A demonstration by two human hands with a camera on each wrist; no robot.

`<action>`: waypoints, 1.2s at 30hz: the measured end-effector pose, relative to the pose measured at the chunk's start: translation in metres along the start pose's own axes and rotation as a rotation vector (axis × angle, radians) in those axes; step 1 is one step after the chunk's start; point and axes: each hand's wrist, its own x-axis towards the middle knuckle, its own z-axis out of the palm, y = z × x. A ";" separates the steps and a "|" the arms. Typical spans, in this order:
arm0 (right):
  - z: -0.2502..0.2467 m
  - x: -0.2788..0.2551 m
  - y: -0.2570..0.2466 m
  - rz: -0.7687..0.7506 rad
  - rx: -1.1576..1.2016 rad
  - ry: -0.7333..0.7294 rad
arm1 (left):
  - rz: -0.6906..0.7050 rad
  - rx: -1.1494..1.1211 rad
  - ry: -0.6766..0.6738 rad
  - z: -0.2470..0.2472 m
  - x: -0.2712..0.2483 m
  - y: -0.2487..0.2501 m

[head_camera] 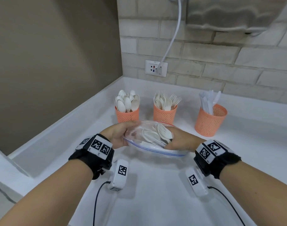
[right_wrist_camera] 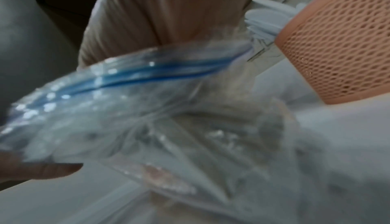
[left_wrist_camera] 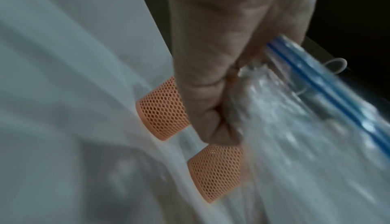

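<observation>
A clear zip bag [head_camera: 149,139] with a blue seal strip [head_camera: 155,150] holds several pale disposable spoons [head_camera: 162,132]. I hold it above the white counter [head_camera: 155,185], in front of three orange mesh cups. My left hand [head_camera: 118,136] grips its left end, fingers curled round the plastic [left_wrist_camera: 211,102]. My right hand [head_camera: 180,141] grips the right end. In the right wrist view the bag [right_wrist_camera: 147,119] is blurred and fills most of the picture.
Three orange mesh cups stand at the back: spoons [head_camera: 127,111], forks [head_camera: 164,111], knives [head_camera: 210,118]. A wall socket [head_camera: 155,68] with a white cable sits above. Two tagged white devices [head_camera: 120,173] [head_camera: 196,181] with cords lie near me.
</observation>
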 end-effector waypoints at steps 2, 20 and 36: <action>0.001 -0.005 -0.003 -0.025 0.047 0.008 | -0.008 0.047 0.083 0.007 0.003 -0.003; -0.017 -0.008 -0.017 -0.116 0.798 0.488 | -0.071 1.740 0.076 0.038 -0.012 -0.033; -0.002 -0.008 -0.053 -0.183 0.337 0.405 | 0.382 -0.091 -0.028 0.097 -0.013 0.022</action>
